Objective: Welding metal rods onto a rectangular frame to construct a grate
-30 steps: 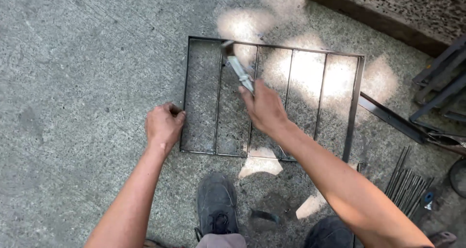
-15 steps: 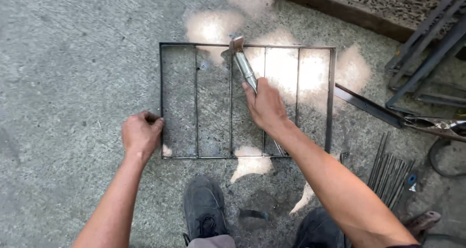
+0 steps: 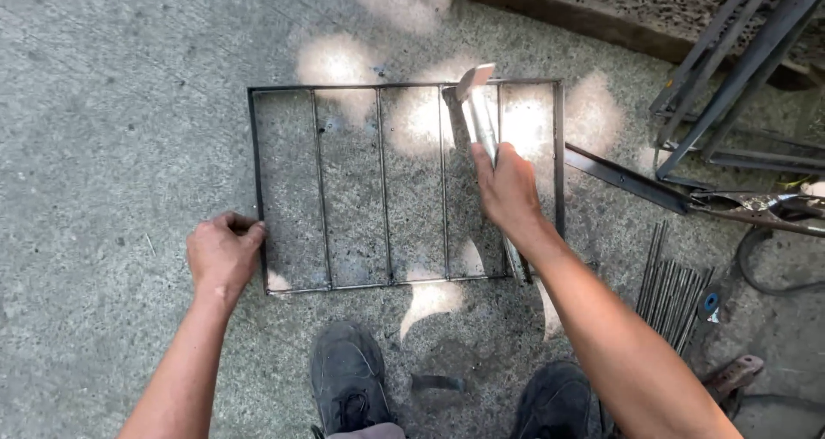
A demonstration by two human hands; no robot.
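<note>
This is an outdoor metalworking yard. A welded steel grate (image 3: 404, 185) lies on rough concrete ground (image 3: 129, 104) in dappled sunlight, with loose steel rods (image 3: 670, 289) at lower right and angle-iron frames (image 3: 730, 78) at upper right.

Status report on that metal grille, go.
Left hand grips the grille frame at its left edge. Right hand holds a chipping hammer over the top bar. Loose rods lie apart, right.

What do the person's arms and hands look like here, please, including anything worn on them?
Both arms are bare with no sleeves in view. The left hand and right hand wear no gloves, rings, watch or bands that can be seen.
</note>
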